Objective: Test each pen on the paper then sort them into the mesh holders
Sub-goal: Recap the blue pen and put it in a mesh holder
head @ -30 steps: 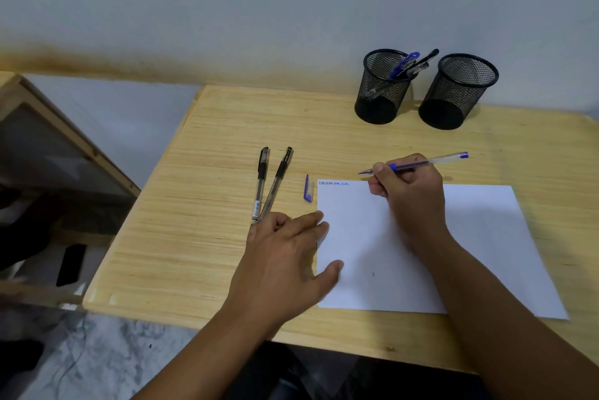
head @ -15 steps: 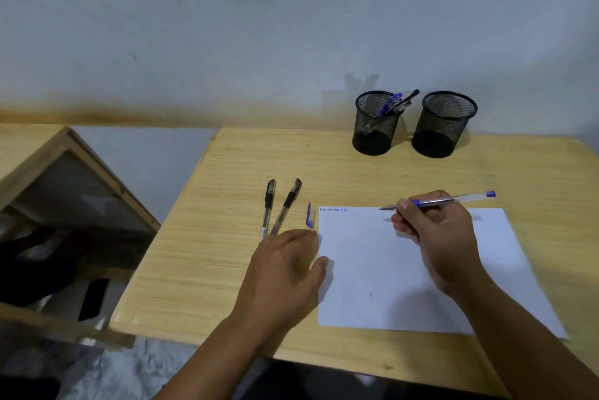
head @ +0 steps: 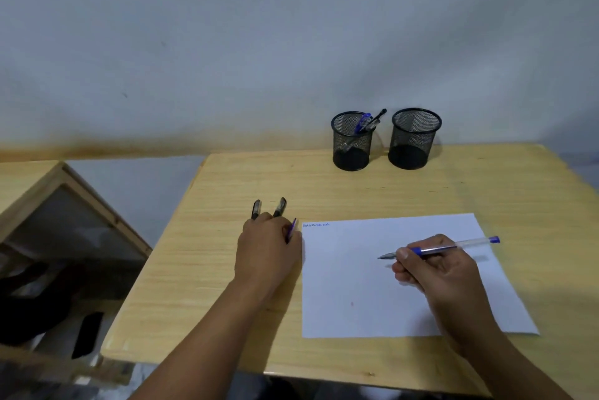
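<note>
While the right hand [head: 434,266] grips a blue pen [head: 440,249] above the paper [head: 356,286], tip pointing left, the left hand [head: 267,245] rests on the bench [head: 194,270] over two black pens [head: 269,209], fingers curled around a blue cap [head: 292,228]. Left mesh holder [head: 352,142] contains pens; right mesh holder [head: 415,139] stands just beside it. Blue scribbles mark the sheet's top-left corner.
</note>
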Motion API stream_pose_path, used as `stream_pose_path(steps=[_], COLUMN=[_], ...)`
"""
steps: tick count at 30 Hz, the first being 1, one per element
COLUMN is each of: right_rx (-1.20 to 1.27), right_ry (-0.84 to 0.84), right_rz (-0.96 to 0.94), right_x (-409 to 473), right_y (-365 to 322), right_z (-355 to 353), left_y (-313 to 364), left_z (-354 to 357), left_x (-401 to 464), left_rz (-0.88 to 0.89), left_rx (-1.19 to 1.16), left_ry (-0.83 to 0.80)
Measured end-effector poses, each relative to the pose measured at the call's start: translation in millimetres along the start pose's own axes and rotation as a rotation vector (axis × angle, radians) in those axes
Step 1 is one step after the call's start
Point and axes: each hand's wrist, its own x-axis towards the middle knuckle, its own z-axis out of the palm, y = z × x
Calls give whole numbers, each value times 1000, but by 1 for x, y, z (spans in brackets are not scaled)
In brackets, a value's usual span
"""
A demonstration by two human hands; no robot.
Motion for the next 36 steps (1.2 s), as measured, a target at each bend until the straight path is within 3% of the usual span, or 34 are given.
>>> stream_pose_path(steps=[4, 10, 13, 24, 36], right_rx=[11, 83, 84, -30, -141], right_ry=[-5, -63, -125, -192, -118], right_rz=[0, -13, -33, 26, -3], right_x=[-4, -9, -10, -16, -22], right_y=[-1, -22, -35, -40, -32], right_z=[-2, 6, 12, 17, 17], left_y=[5, 30, 44, 62, 63], left_z=[-11, -42, -50, -36, -25], left_x=[-8, -35, -52, -59, -61], left_rz=[1, 33, 104, 304, 460], left_rx=[17, -392, -450, -444, -405], left_ry=[32, -37, -79, -116, -26])
